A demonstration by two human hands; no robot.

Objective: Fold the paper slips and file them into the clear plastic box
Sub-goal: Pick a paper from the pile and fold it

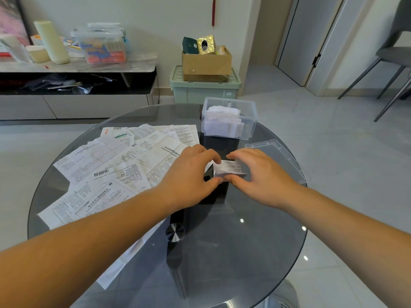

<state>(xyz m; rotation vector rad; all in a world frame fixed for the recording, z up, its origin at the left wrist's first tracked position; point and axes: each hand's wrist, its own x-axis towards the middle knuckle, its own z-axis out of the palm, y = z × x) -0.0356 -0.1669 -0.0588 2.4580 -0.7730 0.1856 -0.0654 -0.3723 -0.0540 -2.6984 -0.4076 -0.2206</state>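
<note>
Round dark glass table (222, 252) carries all. Near its middle our left hand (189, 174) and right hand (262, 176) both pinch one small folded white printed paper slip (231, 167), fingers curled on its edges. Along the left edge we see unfolded white paper sheets (115, 165) spread. At the right edge lies a clear plastic lid (278, 156); at the far edge stands the clear plastic box (250, 130), with folded slips inside.
</note>
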